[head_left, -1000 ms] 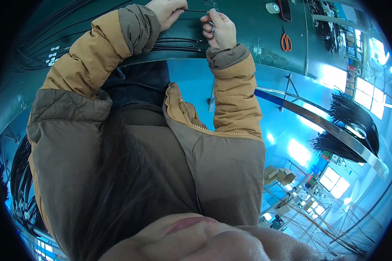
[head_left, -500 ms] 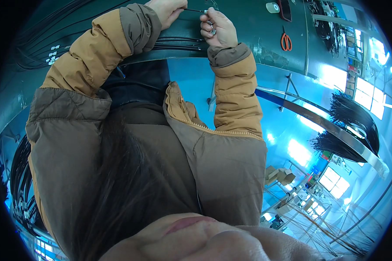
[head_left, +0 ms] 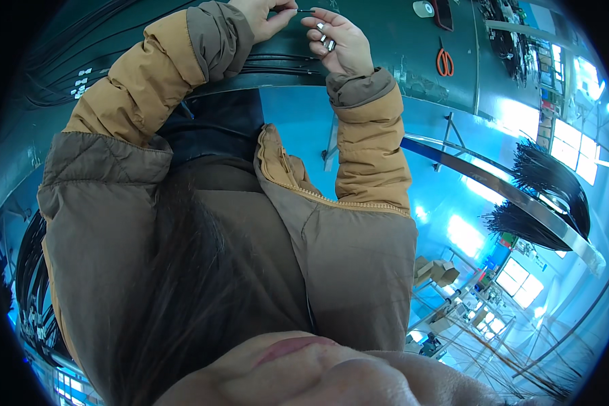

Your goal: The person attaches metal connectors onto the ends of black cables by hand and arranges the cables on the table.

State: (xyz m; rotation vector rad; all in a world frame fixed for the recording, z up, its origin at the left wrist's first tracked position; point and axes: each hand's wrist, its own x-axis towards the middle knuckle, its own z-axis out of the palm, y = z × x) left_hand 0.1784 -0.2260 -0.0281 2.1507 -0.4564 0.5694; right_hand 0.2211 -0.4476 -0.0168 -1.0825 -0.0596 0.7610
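Note:
At the top of the head view, my left hand (head_left: 269, 20) pinches a thin black cable (head_left: 305, 11) near its end, and the tip points to the right. Facing it is my right hand (head_left: 350, 46), its fingers curled around several small silver metal pieces (head_left: 327, 44). My right fingertips are at the cable's tip; whether they press on it is too small to tell. Both hands are above the green work table (head_left: 413, 57), close to its near edge.
Black cables (head_left: 277, 69) lie along the table's near edge, others at left beside small white pieces (head_left: 81, 83). To the right are orange-handled scissors (head_left: 444, 63), a dark red-edged flat object (head_left: 443, 13) and a white roll (head_left: 423, 9). Bundled black cables (head_left: 555, 183) hang on a rail.
My right hand has shifted slightly down and its fingers have opened a little, so the silver pieces show more. My left hand has moved slightly right with the cable.

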